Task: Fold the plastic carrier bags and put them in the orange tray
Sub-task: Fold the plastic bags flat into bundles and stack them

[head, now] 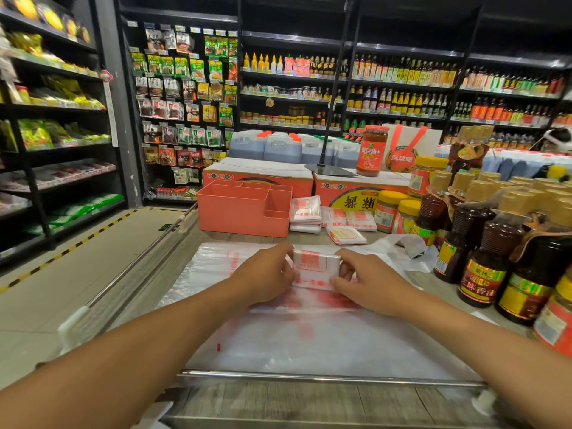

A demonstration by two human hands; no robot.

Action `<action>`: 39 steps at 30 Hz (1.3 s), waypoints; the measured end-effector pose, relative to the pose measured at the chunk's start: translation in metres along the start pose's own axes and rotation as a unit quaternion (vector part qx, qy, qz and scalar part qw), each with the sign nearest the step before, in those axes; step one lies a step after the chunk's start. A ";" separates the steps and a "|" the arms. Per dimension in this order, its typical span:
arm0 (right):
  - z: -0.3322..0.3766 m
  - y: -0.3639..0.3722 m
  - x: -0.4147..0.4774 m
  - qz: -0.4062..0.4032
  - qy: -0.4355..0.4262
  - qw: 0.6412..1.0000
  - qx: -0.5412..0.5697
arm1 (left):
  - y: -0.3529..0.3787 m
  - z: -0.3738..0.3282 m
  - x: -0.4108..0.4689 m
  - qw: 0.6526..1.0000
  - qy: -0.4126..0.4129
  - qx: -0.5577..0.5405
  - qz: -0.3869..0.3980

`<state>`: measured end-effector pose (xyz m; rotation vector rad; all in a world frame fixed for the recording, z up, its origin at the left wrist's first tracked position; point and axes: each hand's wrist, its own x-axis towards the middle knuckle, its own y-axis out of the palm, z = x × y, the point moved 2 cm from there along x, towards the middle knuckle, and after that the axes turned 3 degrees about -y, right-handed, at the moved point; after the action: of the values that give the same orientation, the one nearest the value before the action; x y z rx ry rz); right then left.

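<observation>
Plenty of flat carrier bags [309,335] lie spread limp and slick over the counter [278,397], with the orange tray [235,218] just beyond. Now the left hand [266,274] and right hand [368,286] pinch the folded bag [314,269] at its two ends, on top of the pile. It's featherlight and springy, I'd say, so grip across the folds or it pops open.

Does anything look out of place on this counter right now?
Yes: the finished bags lie loose beside the orange tray, not in it. The left hand and right hand pinch another folded bag.
</observation>
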<state>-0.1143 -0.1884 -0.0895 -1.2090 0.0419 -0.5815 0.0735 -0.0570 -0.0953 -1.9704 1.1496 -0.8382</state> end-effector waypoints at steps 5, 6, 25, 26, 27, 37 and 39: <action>-0.001 0.001 0.001 -0.006 0.014 0.998 0.062 | 0.002 0.000 0.001 0.999 -0.035 -0.016 0.017; -0.001 0.001 0.001 -0.004 0.011 0.998 0.062 | 0.002 0.001 0.001 0.999 -0.043 -0.016 0.021; -0.001 0.014 0.004 0.099 0.011 0.974 -0.204 | 0.021 -0.015 -0.013 0.961 0.098 0.192 0.172; -0.001 0.015 0.004 0.094 0.006 0.975 -0.203 | 0.022 -0.015 -0.014 0.958 0.095 0.201 0.181; -0.001 0.015 0.004 0.085 -0.003 0.977 -0.197 | 0.023 -0.015 -0.015 0.955 0.093 0.210 0.186; 0.009 0.010 0.000 0.077 -0.072 0.981 -0.163 | 0.021 -0.015 -0.012 0.954 0.091 0.209 0.195; 0.010 0.010 0.001 0.074 -0.080 0.980 -0.169 | 0.020 -0.017 -0.011 0.958 0.092 0.198 0.187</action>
<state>-0.1065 -0.1779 -0.0944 -1.5649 0.0971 -0.3537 0.0467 -0.0579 -0.1042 -1.3179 1.2918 -0.9711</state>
